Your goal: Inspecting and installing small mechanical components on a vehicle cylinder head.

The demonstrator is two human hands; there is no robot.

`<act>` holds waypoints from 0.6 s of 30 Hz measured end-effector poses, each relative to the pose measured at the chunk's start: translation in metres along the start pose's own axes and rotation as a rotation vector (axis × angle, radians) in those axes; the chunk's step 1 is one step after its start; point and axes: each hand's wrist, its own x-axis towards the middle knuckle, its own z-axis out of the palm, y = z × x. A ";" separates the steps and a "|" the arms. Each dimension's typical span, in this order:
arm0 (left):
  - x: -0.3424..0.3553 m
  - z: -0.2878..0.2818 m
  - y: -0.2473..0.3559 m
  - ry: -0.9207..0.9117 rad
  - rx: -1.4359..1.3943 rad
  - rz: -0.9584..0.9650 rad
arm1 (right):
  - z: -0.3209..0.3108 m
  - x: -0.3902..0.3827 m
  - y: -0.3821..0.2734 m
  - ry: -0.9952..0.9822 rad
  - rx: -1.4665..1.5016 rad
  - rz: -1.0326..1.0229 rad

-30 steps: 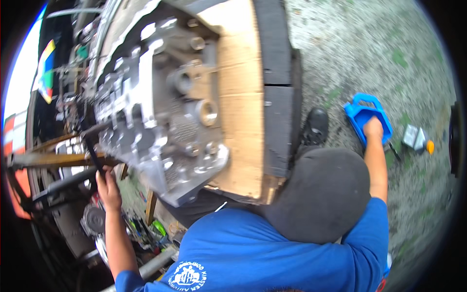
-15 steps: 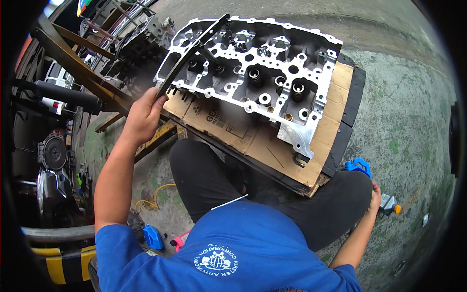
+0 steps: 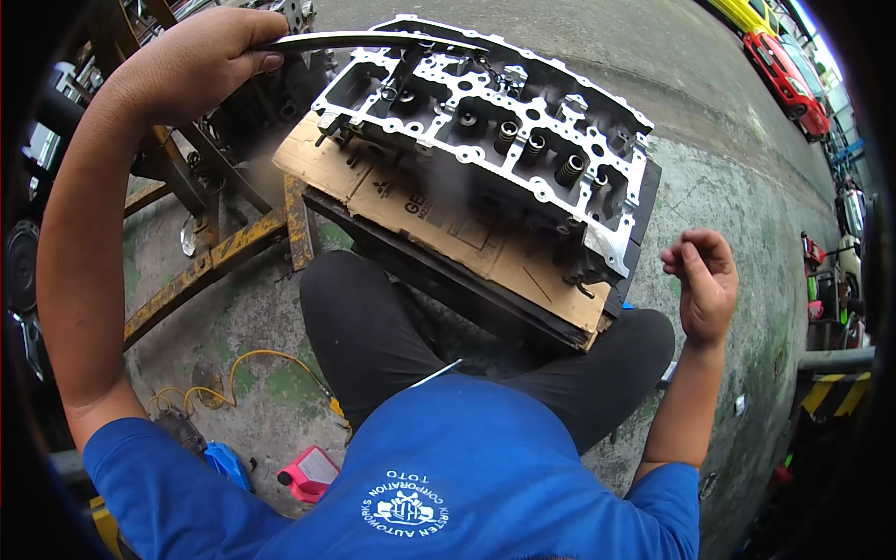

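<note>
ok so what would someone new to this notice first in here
Most likely the big silvery cylinder head, lying on flattened cardboard in the upper middle. Next, the left hand at upper left, gripping a long bar that reaches over that metal part. Then a red car at upper right and a pink bottle at lower left.

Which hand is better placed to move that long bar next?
Probably the left hand: it grips one end of the long bar, which reaches over the metal engine part. The right hand is away from both.
</note>
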 end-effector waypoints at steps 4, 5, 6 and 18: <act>-0.003 0.011 -0.009 0.052 -0.009 0.042 | 0.093 0.050 -0.016 -0.243 0.144 0.149; -0.001 0.018 -0.011 0.062 -0.013 0.043 | 0.113 0.061 -0.014 -0.270 0.111 0.161; -0.001 0.022 -0.012 0.072 -0.014 0.041 | 0.132 0.073 -0.010 -0.304 0.084 0.155; -0.009 0.046 -0.022 0.089 -0.112 0.075 | 0.221 0.141 0.038 -0.311 -0.449 -0.023</act>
